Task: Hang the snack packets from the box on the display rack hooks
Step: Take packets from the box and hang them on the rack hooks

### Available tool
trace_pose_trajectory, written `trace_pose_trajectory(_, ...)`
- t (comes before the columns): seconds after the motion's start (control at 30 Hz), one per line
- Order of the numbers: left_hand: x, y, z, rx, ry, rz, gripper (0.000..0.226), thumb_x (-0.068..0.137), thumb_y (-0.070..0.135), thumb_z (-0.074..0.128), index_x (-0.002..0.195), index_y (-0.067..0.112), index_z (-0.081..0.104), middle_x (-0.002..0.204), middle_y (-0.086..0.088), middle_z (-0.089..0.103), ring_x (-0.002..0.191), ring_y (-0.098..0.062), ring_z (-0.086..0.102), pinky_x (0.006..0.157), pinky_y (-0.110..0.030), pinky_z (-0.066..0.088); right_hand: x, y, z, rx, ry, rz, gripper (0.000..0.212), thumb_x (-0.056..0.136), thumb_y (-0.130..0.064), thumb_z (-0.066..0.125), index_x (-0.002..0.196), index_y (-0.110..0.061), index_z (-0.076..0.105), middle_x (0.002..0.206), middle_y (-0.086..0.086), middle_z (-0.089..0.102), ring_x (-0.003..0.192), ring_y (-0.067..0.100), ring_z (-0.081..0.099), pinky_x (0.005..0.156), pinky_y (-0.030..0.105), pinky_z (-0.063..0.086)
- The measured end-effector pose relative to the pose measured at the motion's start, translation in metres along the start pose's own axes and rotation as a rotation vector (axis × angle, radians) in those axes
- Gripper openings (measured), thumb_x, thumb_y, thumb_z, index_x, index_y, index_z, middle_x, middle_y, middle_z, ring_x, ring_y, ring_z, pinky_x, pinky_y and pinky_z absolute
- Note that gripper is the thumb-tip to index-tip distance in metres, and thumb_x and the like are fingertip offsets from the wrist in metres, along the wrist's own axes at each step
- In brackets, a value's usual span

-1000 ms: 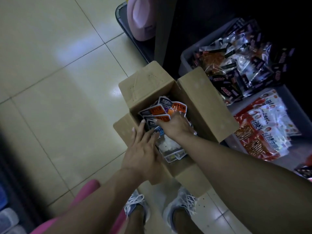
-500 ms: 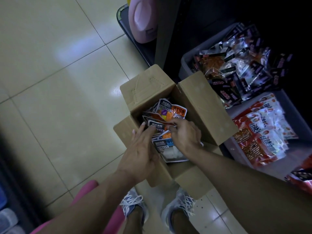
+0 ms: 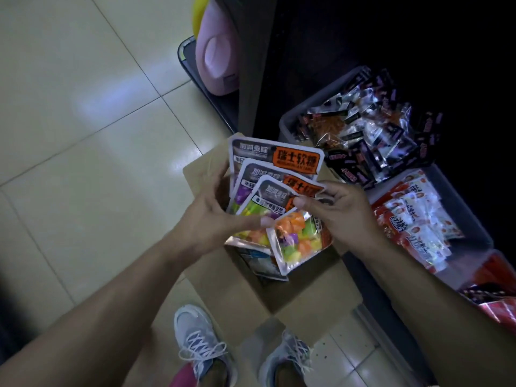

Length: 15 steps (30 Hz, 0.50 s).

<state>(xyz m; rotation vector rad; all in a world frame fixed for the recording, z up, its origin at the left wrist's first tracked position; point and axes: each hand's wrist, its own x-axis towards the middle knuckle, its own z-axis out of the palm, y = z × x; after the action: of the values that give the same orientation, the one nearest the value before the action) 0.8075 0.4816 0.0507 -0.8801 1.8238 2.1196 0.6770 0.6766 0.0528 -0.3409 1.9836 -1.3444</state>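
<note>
Three snack packets with grey and orange headers and coloured sweets inside are fanned out above the open cardboard box. My left hand grips the fan from the left, thumb across the front packet. My right hand pinches the front packet's top right corner between thumb and fingers. More packets lie inside the box under the fan. No display rack hooks are in view.
Grey bins on the right hold dark snack packets and red-and-white packets. A pink rounded object sits on a dark tray at the top. My two sneakers stand just below the box on the tiled floor.
Both hands have come up out of the box with three packets, now fanned and held much closer to the camera.
</note>
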Motion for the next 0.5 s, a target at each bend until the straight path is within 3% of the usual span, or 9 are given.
trace_pose_trajectory(0.07, 0.002, 0.009, 0.000, -0.033, -0.038, -0.021, 0.080, 0.065, 0.014, 0.089, 0.135, 0.022, 0.053, 0.119, 0.001, 0.077, 0.104, -0.021, 0.076, 0.090, -0.040, 0.061, 0.004, -0.005, -0.002, 0.038, -0.077, 0.050, 0.018, 0.085, -0.010, 0.077, 0.095, -0.024, 0.077, 0.089, -0.011, 0.080, 0.082, 0.007, 0.076, 0.069, 0.020, 0.058)
trace_pose_trajectory(0.2, -0.002, -0.007, 0.005, -0.163, 0.124, -0.145, 0.053, 0.067, 0.023, 0.086, 0.117, 0.012, 0.070, 0.106, -0.006, 0.080, 0.093, -0.032, 0.078, 0.093, -0.054, 0.060, 0.006, 0.002, 0.004, 0.085, -0.085, 0.166, 0.017, 0.089, -0.015, 0.075, 0.104, -0.022, 0.078, 0.097, -0.002, 0.080, 0.086, 0.017, 0.078, 0.071, 0.028, 0.062)
trace_pose_trajectory(0.33, -0.009, -0.028, 0.003, -0.206, 0.262, -0.219, 0.035, 0.081, 0.014, 0.084, 0.114, 0.012, 0.071, 0.101, -0.004, 0.081, 0.088, -0.029, 0.079, 0.092, -0.054, 0.060, -0.003, 0.010, 0.009, 0.061, 0.113, 0.183, 0.022, 0.085, -0.021, 0.080, 0.106, -0.026, 0.077, 0.098, -0.002, 0.080, 0.081, 0.013, 0.077, 0.067, 0.024, 0.060)
trace_pose_trajectory(0.5, -0.023, -0.040, 0.006, -0.174, 0.294, -0.190, 0.030, 0.092, 0.026, 0.074, 0.121, 0.025, 0.065, 0.105, 0.004, 0.080, 0.090, -0.023, 0.079, 0.092, -0.049, 0.061, -0.015, 0.007, 0.029, 0.167, 0.326, 0.144, 0.011, 0.088, -0.023, 0.078, 0.098, -0.026, 0.074, 0.089, -0.006, 0.078, 0.074, 0.011, 0.076, 0.060, 0.027, 0.060)
